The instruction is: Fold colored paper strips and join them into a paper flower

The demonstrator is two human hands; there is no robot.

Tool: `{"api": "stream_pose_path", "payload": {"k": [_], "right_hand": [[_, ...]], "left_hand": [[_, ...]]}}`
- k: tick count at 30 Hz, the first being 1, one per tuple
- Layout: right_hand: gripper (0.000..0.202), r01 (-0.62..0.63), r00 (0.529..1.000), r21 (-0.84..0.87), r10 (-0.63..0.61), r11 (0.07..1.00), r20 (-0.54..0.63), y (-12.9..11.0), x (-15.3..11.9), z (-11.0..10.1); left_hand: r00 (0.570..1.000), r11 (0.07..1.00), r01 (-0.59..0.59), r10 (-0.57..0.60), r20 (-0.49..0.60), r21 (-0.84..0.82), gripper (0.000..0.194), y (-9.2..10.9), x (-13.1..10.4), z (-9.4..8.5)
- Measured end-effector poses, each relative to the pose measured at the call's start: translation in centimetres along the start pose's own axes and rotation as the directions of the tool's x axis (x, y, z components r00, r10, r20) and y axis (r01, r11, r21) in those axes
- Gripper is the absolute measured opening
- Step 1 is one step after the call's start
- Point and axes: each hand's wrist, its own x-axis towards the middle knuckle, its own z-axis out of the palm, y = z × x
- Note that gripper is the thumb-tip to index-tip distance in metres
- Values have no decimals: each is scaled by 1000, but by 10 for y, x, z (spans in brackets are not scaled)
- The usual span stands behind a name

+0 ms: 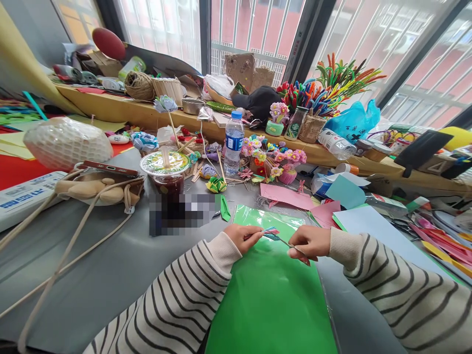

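My left hand (244, 239) is closed in a pinch on the end of a small bundle of red, blue and white strands (272, 232), which fans out to the right. I cannot tell whether the strands are paper or thread. From the right, my right hand (309, 242) closes round a thin dark metal rod (285, 242), whose far end touches the bundle. The kind of tool is too small to make out. Both hands are above a green sheet (273, 295) in a clear plastic sleeve on the grey table.
A lidded drink cup (164, 169) and a water bottle (234, 142) stand beyond my hands. Crocheted flowers (275, 157) and coloured paper (285, 195) lie behind the green sheet. On the left are a corded bag (98, 189) and a phone (110, 168). Pipe cleaners (324, 93) fill the sill.
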Motion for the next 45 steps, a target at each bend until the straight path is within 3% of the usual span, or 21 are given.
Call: {"api": "stream_pose_path", "payload": {"k": [16,33,40,45], "right_hand": [[49,-27,999,14,28,1000,-33,0,10,3],[47,137,984,57,-129,989,-126,10,15,11],[51,189,975,180,-163,965,-152,16,18,16],[53,203,953,187,-151,961,-261,24,11,12]], "left_hand": [[1000,1000,-11,11,14,-8,37,4,-2,-4],[1000,999,9,-8,25,-46,37,4,-2,-3],[999,999,31,-31,16,-22,37,3,-2,-1],[999,999,36,-36,4,-12,37,6,-3,-4]]}}
